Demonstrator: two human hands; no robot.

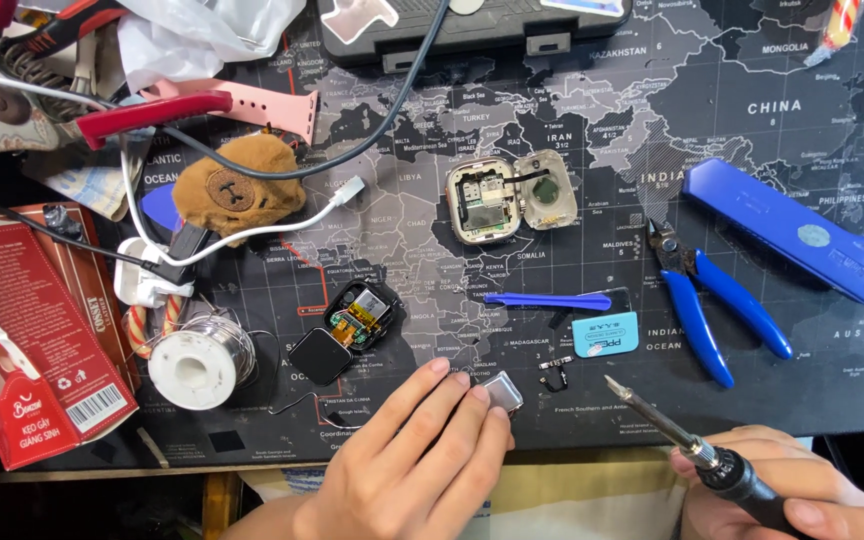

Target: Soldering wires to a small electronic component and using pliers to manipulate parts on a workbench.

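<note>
Left hand (414, 460) touches metal module (504, 391); right hand (787, 495) grips soldering iron (697, 450)

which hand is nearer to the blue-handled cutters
Right. The right hand, holding a soldering iron, sits just below the blue-handled cutters. The left hand is farther left, its fingertips on a small silver metal piece.

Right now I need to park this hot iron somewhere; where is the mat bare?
Bare mat lies above the blue cutters, between the opened white watch case and the long blue tool. A smaller patch sits below the cutters, right of the soldering iron. The left side, around the solder spool, is crowded.
</note>
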